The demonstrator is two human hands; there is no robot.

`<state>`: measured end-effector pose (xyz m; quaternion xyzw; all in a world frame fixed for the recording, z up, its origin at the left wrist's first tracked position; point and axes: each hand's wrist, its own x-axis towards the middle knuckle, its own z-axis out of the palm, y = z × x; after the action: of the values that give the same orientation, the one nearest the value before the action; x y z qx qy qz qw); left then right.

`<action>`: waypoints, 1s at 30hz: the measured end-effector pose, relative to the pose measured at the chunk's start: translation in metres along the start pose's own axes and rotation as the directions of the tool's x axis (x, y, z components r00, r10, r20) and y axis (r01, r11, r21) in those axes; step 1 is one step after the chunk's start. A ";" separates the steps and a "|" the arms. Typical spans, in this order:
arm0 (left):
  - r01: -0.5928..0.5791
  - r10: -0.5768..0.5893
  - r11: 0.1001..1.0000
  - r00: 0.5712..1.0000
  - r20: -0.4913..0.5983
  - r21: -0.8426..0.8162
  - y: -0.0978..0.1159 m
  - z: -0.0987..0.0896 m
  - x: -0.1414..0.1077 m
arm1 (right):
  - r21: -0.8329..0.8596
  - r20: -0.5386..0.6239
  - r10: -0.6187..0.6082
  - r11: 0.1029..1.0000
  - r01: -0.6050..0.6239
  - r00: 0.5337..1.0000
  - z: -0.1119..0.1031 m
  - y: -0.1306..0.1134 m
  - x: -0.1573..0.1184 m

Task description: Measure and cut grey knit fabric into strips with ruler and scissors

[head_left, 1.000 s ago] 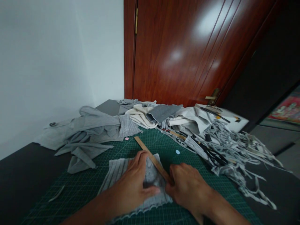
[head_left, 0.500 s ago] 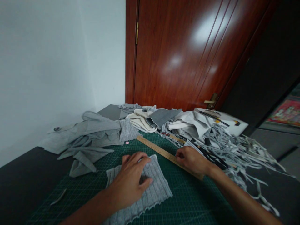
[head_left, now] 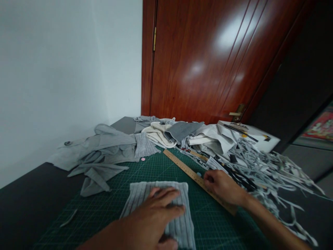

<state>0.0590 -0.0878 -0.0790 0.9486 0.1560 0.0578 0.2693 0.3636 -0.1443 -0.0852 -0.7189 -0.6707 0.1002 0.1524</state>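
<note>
One ribbed gray cloth [head_left: 179, 201] lies beneath the spread left hand [head_left: 161, 211]; the curled right hand [head_left: 217, 184] grips one ruler [head_left: 189, 171].

The ribbed cloth [head_left: 179, 201] is showing pale grey with darker lengthwise stripes, while the mat [head_left: 208, 222] beneath is displaying a fine, lighter grid over deep green and the ruler [head_left: 182, 166] is looking light wood-brown. Dark charcoal is colouring the worktop [head_left: 31, 180], grey is running through the fabric pile [head_left: 114, 142] on the left, and cream is marking the folded cloth [head_left: 157, 133]. The door [head_left: 192, 69] is glowing reddish brown beside the bluish-white wall [head_left: 57, 69], and a tiny disc [head_left: 143, 159] is showing pink.
</note>
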 end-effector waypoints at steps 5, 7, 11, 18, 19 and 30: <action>-0.136 0.134 0.986 0.990 -0.035 -0.096 -0.006 -0.005 -0.011 | -0.003 0.012 0.048 0.999 -0.048 0.999 0.009 -0.001 -0.007; 0.079 -0.092 0.995 0.962 -0.258 -0.059 0.000 0.009 -0.008 | 0.005 0.012 0.070 0.998 -0.070 0.997 0.012 -0.003 -0.007; 0.348 -0.299 0.936 0.866 -0.400 0.054 0.009 0.035 -0.002 | 0.033 0.024 0.103 0.994 -0.104 0.994 0.018 -0.006 -0.005; 0.024 -0.019 0.998 0.997 -0.077 0.064 -0.014 0.005 -0.013 | 0.155 0.093 0.079 0.984 -0.093 0.993 0.019 -0.007 -0.008; 0.004 -0.002 0.999 0.998 -0.062 0.035 -0.017 0.002 -0.013 | 0.179 0.114 0.066 0.980 -0.086 0.991 0.018 -0.008 -0.010; 0.118 -0.126 0.983 0.991 0.052 0.143 -0.025 0.003 -0.002 | 0.729 0.223 0.036 0.657 -0.191 0.974 0.015 -0.044 -0.035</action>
<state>0.0511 -0.0696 -0.0945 0.9550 0.2094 0.0014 0.2099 0.3141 -0.1753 -0.0861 -0.6210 -0.5357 0.4430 0.3622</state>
